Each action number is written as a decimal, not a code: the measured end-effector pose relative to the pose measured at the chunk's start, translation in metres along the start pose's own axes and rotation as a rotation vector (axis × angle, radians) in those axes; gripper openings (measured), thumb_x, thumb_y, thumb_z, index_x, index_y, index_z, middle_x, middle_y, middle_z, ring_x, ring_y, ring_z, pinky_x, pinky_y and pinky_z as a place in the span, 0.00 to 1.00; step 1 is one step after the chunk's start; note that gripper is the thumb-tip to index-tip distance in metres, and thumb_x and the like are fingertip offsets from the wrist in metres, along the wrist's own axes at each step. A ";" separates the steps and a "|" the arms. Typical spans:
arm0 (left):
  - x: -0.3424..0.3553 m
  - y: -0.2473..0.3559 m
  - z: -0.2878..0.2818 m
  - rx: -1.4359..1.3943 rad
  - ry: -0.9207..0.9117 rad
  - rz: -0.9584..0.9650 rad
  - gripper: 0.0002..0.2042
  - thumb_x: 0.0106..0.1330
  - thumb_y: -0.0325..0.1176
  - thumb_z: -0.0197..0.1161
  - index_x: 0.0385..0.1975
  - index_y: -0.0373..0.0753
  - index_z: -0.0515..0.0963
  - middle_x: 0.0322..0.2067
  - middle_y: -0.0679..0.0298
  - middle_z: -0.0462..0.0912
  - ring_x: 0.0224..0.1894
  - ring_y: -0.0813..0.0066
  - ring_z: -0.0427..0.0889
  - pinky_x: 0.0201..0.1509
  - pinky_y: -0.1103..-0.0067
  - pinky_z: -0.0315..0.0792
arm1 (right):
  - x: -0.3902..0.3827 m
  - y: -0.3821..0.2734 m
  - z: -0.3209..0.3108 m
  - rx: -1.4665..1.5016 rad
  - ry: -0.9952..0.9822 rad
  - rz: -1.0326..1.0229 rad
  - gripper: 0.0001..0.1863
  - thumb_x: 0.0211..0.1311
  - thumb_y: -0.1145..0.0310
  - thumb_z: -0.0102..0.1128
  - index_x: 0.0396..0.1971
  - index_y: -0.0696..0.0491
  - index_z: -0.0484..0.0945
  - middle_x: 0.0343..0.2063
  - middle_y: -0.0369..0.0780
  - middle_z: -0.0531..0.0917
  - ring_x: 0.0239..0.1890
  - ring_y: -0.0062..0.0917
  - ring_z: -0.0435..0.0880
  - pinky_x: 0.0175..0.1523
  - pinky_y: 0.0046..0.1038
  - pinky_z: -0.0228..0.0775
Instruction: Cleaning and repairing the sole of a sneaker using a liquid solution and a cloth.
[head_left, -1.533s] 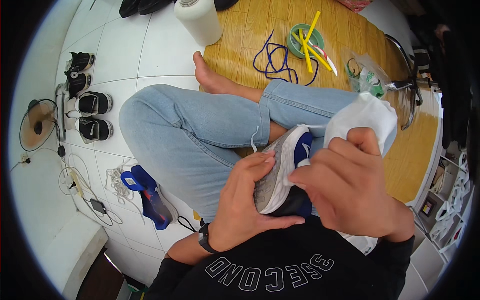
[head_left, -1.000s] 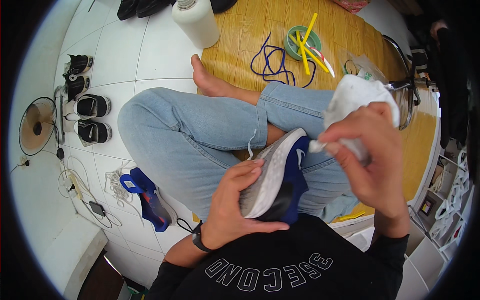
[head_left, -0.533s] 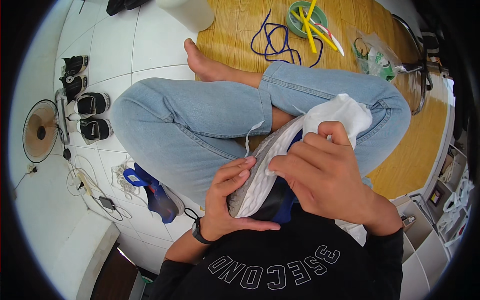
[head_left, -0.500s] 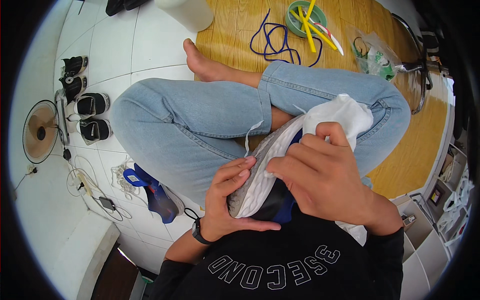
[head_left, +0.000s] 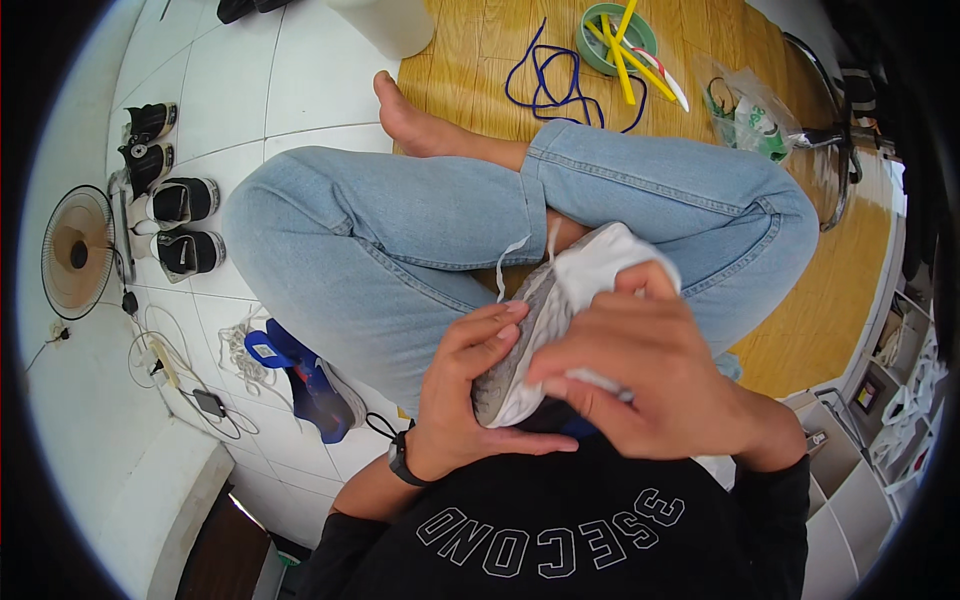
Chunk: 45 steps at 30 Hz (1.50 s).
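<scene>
My left hand (head_left: 465, 385) grips a shoe (head_left: 508, 385) near its lower end, with fingers on the grey sole and the thumb below. The shoe lies tilted over my lap, its white midsole turned up; a bit of dark blue upper shows beneath my hands. In my right hand (head_left: 645, 370) a white cloth (head_left: 605, 268) is bunched between the curled fingers and lies against the sole's side. The hand is slightly blurred. A second blue shoe (head_left: 320, 390) with a grey sole rests on the tiles beside my left knee.
Blue laces (head_left: 550, 85) lie on the wood-patterned mat near a green bowl (head_left: 590, 55) holding yellow sticks. A plastic bag (head_left: 745, 115) sits at the right. Along the left wall stand several shoes (head_left: 185, 225), a fan (head_left: 78, 255) and cables (head_left: 165, 370); pale laces (head_left: 245, 355) lie near the second shoe.
My right hand and the cloth have moved left over the shoe, covering more of its sole's side. The shoe has tilted a little; my left hand keeps its grip.
</scene>
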<state>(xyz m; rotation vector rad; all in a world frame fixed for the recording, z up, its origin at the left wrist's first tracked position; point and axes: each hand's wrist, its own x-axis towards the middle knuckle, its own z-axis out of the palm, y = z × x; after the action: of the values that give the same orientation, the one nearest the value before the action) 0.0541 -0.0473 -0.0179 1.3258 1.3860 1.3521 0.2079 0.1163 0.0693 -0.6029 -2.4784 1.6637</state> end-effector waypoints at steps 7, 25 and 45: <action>0.011 0.002 -0.001 -0.043 0.033 -0.027 0.53 0.33 0.46 0.91 0.62 0.35 0.67 0.61 0.45 0.74 0.62 0.48 0.77 0.64 0.60 0.74 | 0.004 0.017 0.027 -0.143 0.343 -0.147 0.17 0.45 0.80 0.68 0.39 0.53 0.84 0.41 0.41 0.82 0.38 0.37 0.81 0.42 0.35 0.72; 0.018 -0.004 -0.008 -0.038 0.053 -0.041 0.51 0.33 0.46 0.91 0.59 0.33 0.68 0.59 0.44 0.77 0.60 0.50 0.79 0.64 0.64 0.73 | 0.018 0.038 0.023 -0.207 0.198 -0.404 0.18 0.42 0.71 0.67 0.39 0.53 0.84 0.42 0.41 0.82 0.43 0.37 0.81 0.48 0.36 0.77; 0.027 -0.004 -0.010 -0.026 0.040 -0.055 0.52 0.31 0.45 0.92 0.59 0.36 0.68 0.58 0.48 0.77 0.60 0.54 0.78 0.66 0.64 0.72 | 0.022 0.036 0.011 -0.184 0.131 -0.453 0.18 0.41 0.77 0.69 0.38 0.53 0.86 0.40 0.41 0.82 0.41 0.38 0.84 0.45 0.35 0.78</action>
<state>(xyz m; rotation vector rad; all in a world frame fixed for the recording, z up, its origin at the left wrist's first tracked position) 0.0391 -0.0228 -0.0167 1.2411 1.4173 1.3613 0.1939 0.1267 0.0294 -0.1372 -2.4493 1.2019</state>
